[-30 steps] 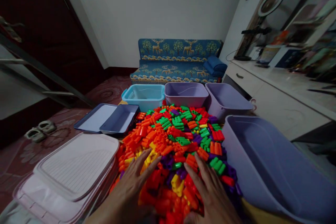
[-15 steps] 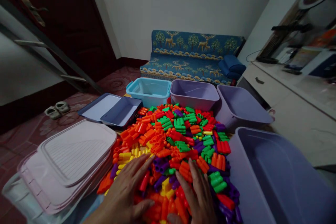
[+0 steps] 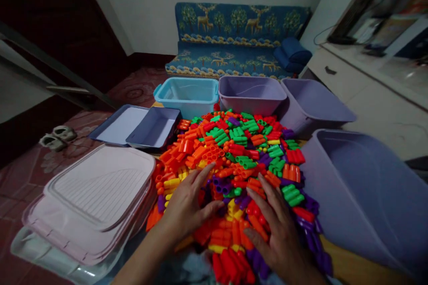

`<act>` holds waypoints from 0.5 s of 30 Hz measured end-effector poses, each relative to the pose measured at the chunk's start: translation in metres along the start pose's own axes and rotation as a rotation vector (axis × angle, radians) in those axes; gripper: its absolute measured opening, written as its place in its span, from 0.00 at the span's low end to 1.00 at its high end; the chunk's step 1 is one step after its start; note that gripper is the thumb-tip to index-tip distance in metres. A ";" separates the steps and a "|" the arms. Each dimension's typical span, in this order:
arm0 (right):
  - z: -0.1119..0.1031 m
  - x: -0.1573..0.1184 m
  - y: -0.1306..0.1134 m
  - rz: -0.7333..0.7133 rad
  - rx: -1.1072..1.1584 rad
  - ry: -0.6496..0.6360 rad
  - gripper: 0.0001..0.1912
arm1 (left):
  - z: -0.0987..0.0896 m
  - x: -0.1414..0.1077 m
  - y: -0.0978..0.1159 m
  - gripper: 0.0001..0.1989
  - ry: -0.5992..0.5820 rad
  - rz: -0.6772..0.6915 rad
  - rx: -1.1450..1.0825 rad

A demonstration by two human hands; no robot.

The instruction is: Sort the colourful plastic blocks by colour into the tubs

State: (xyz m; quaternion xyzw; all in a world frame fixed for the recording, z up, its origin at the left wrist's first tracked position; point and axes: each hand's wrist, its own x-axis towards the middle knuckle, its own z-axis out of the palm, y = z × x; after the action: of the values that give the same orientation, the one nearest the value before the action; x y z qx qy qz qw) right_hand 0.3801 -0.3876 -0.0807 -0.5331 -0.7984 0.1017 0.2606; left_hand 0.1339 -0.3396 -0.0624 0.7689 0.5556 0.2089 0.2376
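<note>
A broad heap of bullet-shaped plastic building blocks in orange, red, green, yellow and purple covers the table. Over its near left part lies my left hand, fingers stretched forward and thumb apart, touching or just above orange and yellow blocks. My right hand rests on the near right part with fingers spread, close to orange, red and purple blocks. Neither hand grips a block. Between the hands sit yellow blocks and orange ones. A cluster of red blocks lies at the near edge.
Along the back stand a light blue bin and a purple bin; more purple bins line the right. At left are stacked pale lids and a dark blue open case. A patterned sofa stands behind.
The view has tilted down, showing more of the near edge with red blocks. Both hands stay spread over the heap, and the gap between them looks slightly wider.
</note>
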 end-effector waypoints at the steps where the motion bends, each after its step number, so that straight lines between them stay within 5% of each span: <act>1: 0.000 0.000 -0.001 0.000 0.002 -0.003 0.35 | 0.000 0.002 -0.002 0.40 -0.005 0.021 -0.035; 15: 0.000 0.008 -0.020 0.164 0.008 -0.075 0.35 | 0.009 0.007 -0.022 0.37 0.030 0.104 -0.038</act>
State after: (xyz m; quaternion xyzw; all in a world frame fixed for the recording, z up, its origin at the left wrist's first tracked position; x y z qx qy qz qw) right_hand 0.3619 -0.3881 -0.0693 -0.5916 -0.7609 0.1456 0.2234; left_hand 0.1247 -0.3280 -0.0827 0.7888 0.5143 0.2433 0.2325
